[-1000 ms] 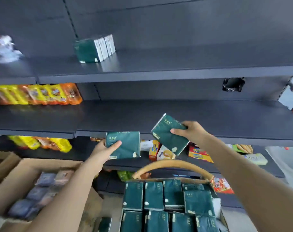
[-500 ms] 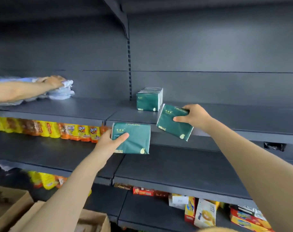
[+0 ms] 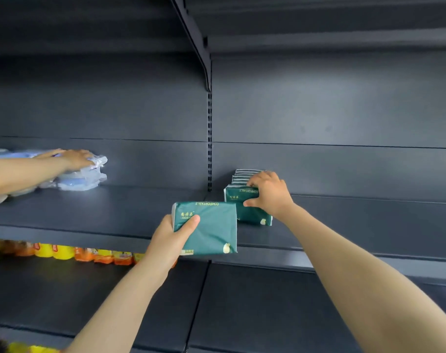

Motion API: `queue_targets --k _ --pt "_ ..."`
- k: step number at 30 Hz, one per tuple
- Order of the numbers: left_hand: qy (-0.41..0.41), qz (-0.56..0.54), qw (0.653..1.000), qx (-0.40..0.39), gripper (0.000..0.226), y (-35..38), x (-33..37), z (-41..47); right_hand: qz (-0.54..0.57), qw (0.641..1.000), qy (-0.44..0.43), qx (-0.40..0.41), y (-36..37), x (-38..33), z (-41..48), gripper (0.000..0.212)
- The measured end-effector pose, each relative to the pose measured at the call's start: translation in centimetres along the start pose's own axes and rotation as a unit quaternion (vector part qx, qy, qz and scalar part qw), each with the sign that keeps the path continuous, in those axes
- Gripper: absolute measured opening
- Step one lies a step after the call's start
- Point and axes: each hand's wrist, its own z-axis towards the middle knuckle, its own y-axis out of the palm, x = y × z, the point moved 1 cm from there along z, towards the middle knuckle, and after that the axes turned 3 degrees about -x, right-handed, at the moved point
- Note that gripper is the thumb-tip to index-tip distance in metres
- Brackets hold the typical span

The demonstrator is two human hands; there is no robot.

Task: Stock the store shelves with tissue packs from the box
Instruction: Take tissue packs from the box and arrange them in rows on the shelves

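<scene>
Above the shelf (image 3: pixel 344 225) front edge, the left hand (image 3: pixel 171 240) grips a spare pack (image 3: pixel 211 225), just left of the row-end pack (image 3: pixel 252 215) the right hand (image 3: pixel 270 194) pinches.

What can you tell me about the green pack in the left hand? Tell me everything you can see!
The green tissue pack is a soft, flat rectangle in shiny dark green wrap. Gold letters run upside down along its top edge, and a pale drop-shaped mark sits at its bottom right corner. It faces the camera, held up in front of the shelf edge. Only the left hand touches it, thumb across the front.
</scene>
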Motion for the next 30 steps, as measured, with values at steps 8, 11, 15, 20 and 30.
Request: queue_targets --k 8,11,15,20,30 --pt "0.009 0.006 1.0 -0.011 0.027 -0.6 -0.9 2.3 -0.094 0.995 0.019 0.012 3.2 2.9 1.4 0.056" --pt "0.013 -0.007 1.0 -0.007 0.023 0.8 -0.5 2.8 -0.11 0.993 0.017 0.023 3.4 3.2 1.6 0.057" --pt "-0.001 -0.029 1.0 -0.001 0.016 3.0 -0.2 4.2 -0.081 0.995 0.017 0.046 2.9 3.6 0.2 0.061" --pt "-0.023 -0.051 0.998 -0.016 0.02 5.3 0.7 7.1 -0.041 0.996 0.037 0.071 1.7 4.7 -5.1 0.048" --pt "0.05 0.151 0.984 -0.078 0.023 10.9 0.5 9.7 -0.063 0.99 0.111 -0.062 2.6 6.9 -12.6 0.044"
